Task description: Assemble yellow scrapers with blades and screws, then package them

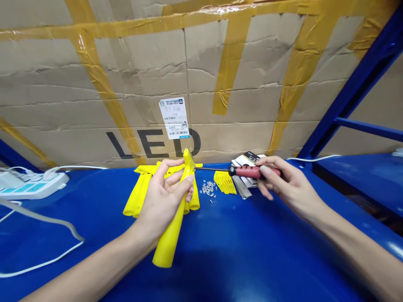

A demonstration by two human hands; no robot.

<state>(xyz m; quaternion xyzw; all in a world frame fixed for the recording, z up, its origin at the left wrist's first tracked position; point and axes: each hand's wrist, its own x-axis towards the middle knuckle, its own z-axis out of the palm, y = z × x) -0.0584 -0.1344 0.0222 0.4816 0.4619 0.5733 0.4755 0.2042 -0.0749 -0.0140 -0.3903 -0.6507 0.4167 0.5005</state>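
My left hand (168, 193) is wrapped round a yellow plastic scraper (171, 239), its hollow round handle slanting down toward me. A thin metal edge shows at its flat head. Closed on the red and black grip of a screwdriver (247, 171), my right hand (285, 178) holds it level, shaft pointing left. The shaft's tip meets the side of the scraper head; the screw itself is too small to make out. Behind my left hand lie several more yellow handles (134, 197). Small loose screws and nuts (208, 188) are scattered right of the scraper, beside a row of yellow plates (225, 182).
Metal blades (242, 187) and printed packets (248, 159) lie near my right hand. A large taped cardboard box (141, 84) stands along the back of the blue surface (226, 256). At left are a white power strip (47, 186) and a loose cable (47, 262). A blue frame post (349, 88) rises at right.
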